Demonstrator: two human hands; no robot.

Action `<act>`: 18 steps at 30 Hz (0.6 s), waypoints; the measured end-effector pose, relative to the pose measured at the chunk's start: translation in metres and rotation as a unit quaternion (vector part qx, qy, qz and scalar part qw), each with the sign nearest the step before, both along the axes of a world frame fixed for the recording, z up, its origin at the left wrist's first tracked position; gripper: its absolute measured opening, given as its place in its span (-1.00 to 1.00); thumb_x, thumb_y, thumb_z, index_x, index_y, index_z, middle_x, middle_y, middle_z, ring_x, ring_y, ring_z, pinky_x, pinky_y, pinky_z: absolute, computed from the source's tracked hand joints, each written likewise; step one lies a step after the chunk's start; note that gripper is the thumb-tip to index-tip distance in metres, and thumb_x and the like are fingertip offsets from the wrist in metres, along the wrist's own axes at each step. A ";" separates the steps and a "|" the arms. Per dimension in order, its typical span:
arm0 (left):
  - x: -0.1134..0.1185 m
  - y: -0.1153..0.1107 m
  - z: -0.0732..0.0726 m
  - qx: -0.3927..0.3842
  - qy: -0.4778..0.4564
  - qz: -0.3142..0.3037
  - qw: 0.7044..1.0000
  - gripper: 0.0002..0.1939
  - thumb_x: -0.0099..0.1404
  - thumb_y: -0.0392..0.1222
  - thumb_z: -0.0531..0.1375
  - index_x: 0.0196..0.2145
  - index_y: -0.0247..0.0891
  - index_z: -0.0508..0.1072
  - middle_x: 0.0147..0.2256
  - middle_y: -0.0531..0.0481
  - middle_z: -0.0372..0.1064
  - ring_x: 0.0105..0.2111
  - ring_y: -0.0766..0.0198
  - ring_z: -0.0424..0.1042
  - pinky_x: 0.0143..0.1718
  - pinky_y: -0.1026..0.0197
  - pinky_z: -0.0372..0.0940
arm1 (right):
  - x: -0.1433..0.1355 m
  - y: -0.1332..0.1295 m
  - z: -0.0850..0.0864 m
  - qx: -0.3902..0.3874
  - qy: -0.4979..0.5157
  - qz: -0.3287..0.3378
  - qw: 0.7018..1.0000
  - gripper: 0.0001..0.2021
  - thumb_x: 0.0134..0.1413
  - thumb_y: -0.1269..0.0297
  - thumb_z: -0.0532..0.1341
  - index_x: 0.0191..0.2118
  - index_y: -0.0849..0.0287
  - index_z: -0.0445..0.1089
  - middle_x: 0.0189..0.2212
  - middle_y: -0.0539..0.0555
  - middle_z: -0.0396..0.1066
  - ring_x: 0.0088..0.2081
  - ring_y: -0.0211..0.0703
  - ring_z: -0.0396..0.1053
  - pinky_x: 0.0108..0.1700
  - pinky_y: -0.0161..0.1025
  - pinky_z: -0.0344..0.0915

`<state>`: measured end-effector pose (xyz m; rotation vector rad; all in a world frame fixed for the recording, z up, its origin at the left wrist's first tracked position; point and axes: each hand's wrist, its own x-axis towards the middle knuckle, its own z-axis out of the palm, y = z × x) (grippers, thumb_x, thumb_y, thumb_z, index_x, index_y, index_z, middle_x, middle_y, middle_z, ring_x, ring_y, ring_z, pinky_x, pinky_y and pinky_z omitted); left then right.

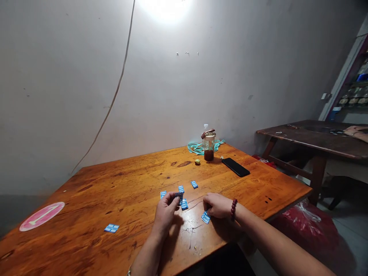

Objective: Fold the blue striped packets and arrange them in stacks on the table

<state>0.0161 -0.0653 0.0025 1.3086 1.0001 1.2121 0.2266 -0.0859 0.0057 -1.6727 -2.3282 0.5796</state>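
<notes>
My left hand (166, 210) is closed in a pinch on a small dark blue-and-white card (179, 195), held just above the table. Under and beside it lie more small blue-and-white cards: one (163, 194) partly behind my fingers, one (181, 188) beyond, and one (184, 204) to the right. My right hand (216, 205), with a dark red bead bracelet on its wrist, has curled fingers at the edge of another blue-and-white card (205, 217) resting on the tabletop; the fingertips are partly hidden. A further card (194, 184) lies ahead between my hands.
Away to the left on the wooden table (132, 180) are a blue-and-white card (112, 228) and a pink oval sticker (42, 217). Farther back stand a jar of dark liquid (209, 147), a small yellowish object (197, 162), a turquoise strap (195, 147) and a black phone (235, 167). Another person's hand (355, 131) rests on the right-hand table.
</notes>
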 end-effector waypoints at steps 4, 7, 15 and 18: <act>-0.004 0.002 -0.001 -0.085 -0.092 0.020 0.992 -0.75 -0.05 -0.14 0.23 -0.39 -0.29 0.36 -0.48 0.04 0.35 -0.51 0.38 0.36 -0.51 0.36 0.23 | -0.001 -0.005 -0.001 0.014 -0.009 0.016 1.000 -0.90 -0.26 0.48 0.13 -0.51 0.21 0.34 -0.46 0.03 0.33 -0.42 -0.26 0.20 -0.45 -0.39 0.01; -0.005 0.003 -0.002 -0.120 -0.134 0.025 0.983 -0.75 -0.04 -0.16 0.23 -0.37 -0.28 0.32 -0.42 -0.01 0.38 -0.47 0.36 0.40 -0.54 0.40 0.23 | 0.000 -0.011 -0.006 0.028 0.001 0.021 0.999 -0.86 -0.19 0.49 0.07 -0.45 0.20 0.33 -0.47 0.03 0.33 -0.43 -0.26 0.20 -0.45 -0.39 0.02; -0.004 0.007 -0.007 -0.137 -0.190 0.065 0.970 -0.76 -0.03 -0.22 0.24 -0.40 -0.27 0.27 -0.44 -0.02 0.41 -0.52 0.40 0.40 -0.56 0.43 0.24 | -0.020 0.001 0.001 -0.035 0.243 -0.012 0.969 -0.90 -0.11 0.40 0.07 -0.52 0.22 0.32 -0.55 -0.02 0.30 -0.47 -0.28 0.21 -0.43 -0.39 0.10; -0.004 0.009 -0.010 -0.140 -0.196 0.075 0.968 -0.73 -0.09 -0.25 0.28 -0.40 -0.29 0.30 -0.46 -0.01 0.40 -0.53 0.42 0.38 -0.56 0.43 0.23 | -0.045 0.019 0.017 -0.061 0.387 -0.012 0.920 -0.85 -0.08 0.24 0.09 -0.53 0.21 0.25 -0.63 -0.08 0.18 -0.58 -0.36 0.12 -0.54 -0.40 0.07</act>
